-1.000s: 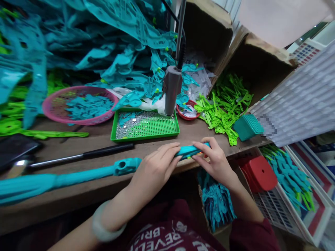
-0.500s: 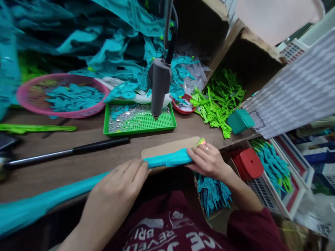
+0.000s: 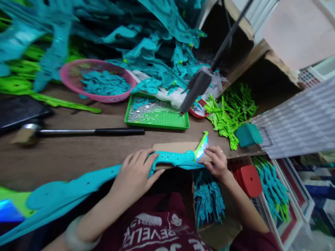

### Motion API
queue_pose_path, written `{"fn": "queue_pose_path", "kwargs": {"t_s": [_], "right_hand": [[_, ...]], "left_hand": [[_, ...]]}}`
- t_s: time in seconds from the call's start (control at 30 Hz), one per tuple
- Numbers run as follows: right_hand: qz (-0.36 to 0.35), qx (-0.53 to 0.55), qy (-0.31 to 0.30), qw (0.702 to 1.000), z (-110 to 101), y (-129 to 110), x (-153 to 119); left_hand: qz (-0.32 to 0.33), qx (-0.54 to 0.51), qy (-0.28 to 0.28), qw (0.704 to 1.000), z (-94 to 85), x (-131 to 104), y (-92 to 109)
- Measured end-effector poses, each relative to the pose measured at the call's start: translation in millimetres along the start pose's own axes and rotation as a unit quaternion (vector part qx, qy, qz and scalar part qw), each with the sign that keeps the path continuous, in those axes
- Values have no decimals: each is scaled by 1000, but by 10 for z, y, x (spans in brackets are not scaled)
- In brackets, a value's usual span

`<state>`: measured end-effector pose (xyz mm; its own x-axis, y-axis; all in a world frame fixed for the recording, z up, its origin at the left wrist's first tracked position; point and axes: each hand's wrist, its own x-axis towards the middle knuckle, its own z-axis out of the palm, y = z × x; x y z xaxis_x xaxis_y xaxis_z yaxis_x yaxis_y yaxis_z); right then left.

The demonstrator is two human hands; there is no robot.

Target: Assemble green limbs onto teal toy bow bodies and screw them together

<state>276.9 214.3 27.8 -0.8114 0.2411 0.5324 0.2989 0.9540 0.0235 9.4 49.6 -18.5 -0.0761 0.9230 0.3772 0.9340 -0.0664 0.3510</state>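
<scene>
One turquoise plastic handle (image 3: 170, 158) with one lime-green blade (image 3: 202, 146) bearing a shiny sticker, at the near edge of one wooden bench (image 3: 117, 118), overlapping one cardboard piece (image 3: 170, 147). Two hands: left hand (image 3: 136, 170) wrapped round the handle's nine-o'clock end; right hand (image 3: 217, 162) at three o'clock, fingers bent, tips at the blade's edge, thumb slightly lower; pinch or mere touch, impossible to tell. From the handle: at eight, one long turquoise piece (image 3: 75, 188), any join hidden under the left hand; between nine and ten, one hammer (image 3: 91, 132); at ten, one pink basket (image 3: 98, 99) of uncounted turquoise pieces; at eleven, one green tray (image 3: 157, 124); at one, one hanging electric screwdriver (image 3: 197, 91) and one red basket (image 3: 195, 114); between two and three, one teal box (image 3: 247, 135).
</scene>
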Motion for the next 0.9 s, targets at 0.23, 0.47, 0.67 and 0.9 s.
{"fn": "queue_pose_path", "kwargs": {"t_s": [0.23,0.47,0.67,0.9], "right_hand": [[284,-103,-187,935,144,858,1431],[316,-169,-361,861,770,1412,1864],[310,-210,-371,850,935,1427,1868],[285,-170,-260,907,658,1477,1608]], "left_hand": [[-66,28,8,997,-33,130,-47],[-47,-20,38,998,16,78,-84],[-26,-33,34,999,16,127,-114],[-31,-16,15,999,15,132,-109]]}}
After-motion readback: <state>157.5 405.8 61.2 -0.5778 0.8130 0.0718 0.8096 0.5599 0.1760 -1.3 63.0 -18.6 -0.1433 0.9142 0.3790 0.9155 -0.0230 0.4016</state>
